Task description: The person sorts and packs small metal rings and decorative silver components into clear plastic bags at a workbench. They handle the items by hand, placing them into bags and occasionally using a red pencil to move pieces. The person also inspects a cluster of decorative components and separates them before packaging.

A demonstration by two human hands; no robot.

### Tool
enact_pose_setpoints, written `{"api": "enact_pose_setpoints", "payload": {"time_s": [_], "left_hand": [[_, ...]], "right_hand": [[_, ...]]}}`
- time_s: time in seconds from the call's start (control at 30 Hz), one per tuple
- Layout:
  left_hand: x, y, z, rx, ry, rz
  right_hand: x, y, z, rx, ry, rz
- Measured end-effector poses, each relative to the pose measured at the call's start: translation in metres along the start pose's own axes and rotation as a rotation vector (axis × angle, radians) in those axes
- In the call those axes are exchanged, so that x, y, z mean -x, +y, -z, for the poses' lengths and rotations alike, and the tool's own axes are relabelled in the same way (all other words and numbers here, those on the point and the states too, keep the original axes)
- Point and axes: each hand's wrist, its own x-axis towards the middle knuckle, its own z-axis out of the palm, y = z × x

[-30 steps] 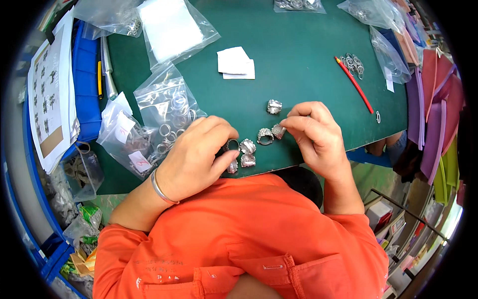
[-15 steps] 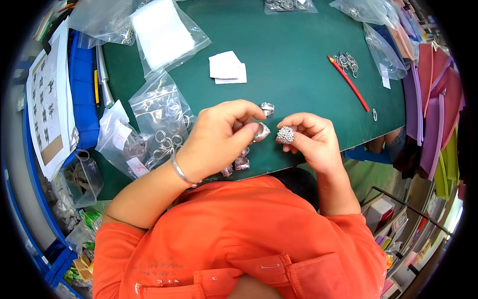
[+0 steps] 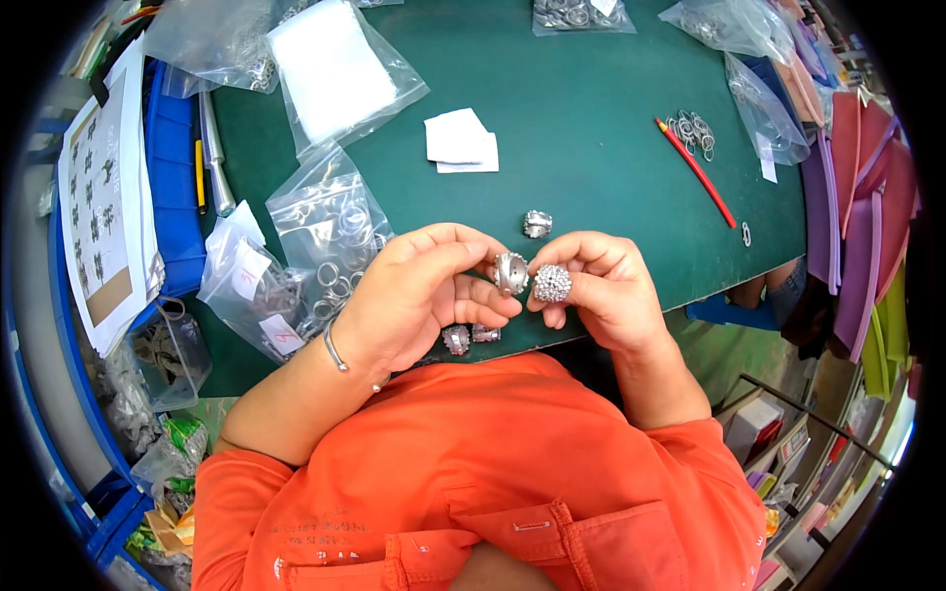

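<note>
Between the thumb and fingers of my left hand [image 3: 422, 286] is a wide silver ring [image 3: 510, 273], its band turned partly toward me. My right hand [image 3: 613, 293] pinches another silver ring [image 3: 553, 284] with a beaded, bumpy face. The two rings are held close side by side above the table's near edge. Just beyond them a single chunky ring [image 3: 537, 225] lies on the green table [image 3: 581, 108]. Two more rings [image 3: 456, 339] rest under my left hand, near the edge.
Clear bags of rings [image 3: 330, 222] lie at left beside a blue tray [image 3: 175, 197] and printed sheets [image 3: 103, 197]. White paper pieces [image 3: 461, 138] sit mid-table. A red pencil [image 3: 696, 172] and thin rings [image 3: 690, 133] are at right, near purple and pink bins [image 3: 855, 197].
My left hand has rolled over, its palm and fingers now showing, and its ring has turned. My right hand has moved slightly left, bringing its ring nearer the other.
</note>
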Motion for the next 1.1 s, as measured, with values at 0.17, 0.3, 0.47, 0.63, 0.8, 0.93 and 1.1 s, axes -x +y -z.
{"api": "enact_pose_setpoints", "payload": {"time_s": [0.17,0.3,0.47,0.63,0.8,0.93,1.1], "left_hand": [[0.002,0.0,0.002,0.059,-0.044,0.044],[0.005,0.0,-0.001,-0.009,-0.025,0.018],[0.005,-0.002,0.003,0.002,-0.052,-0.009],[0.003,-0.002,0.004,0.014,-0.075,-0.021],[0.003,-0.007,0.005,-0.062,-0.071,-0.089],[0.003,-0.007,0.004,-0.068,-0.089,-0.173],[0.0,-0.013,0.008,-0.131,-0.061,-0.308]], "right_hand": [[-0.001,0.001,-0.004,-0.02,-0.009,0.005],[-0.002,0.002,-0.005,-0.023,-0.004,0.015],[-0.003,0.004,-0.005,-0.038,0.01,0.02],[-0.003,0.005,-0.005,0.005,0.024,0.045],[-0.004,0.005,-0.004,0.022,0.053,0.072],[-0.006,0.007,-0.004,0.026,0.057,0.11],[-0.007,0.008,-0.006,0.012,0.056,0.104]]}}
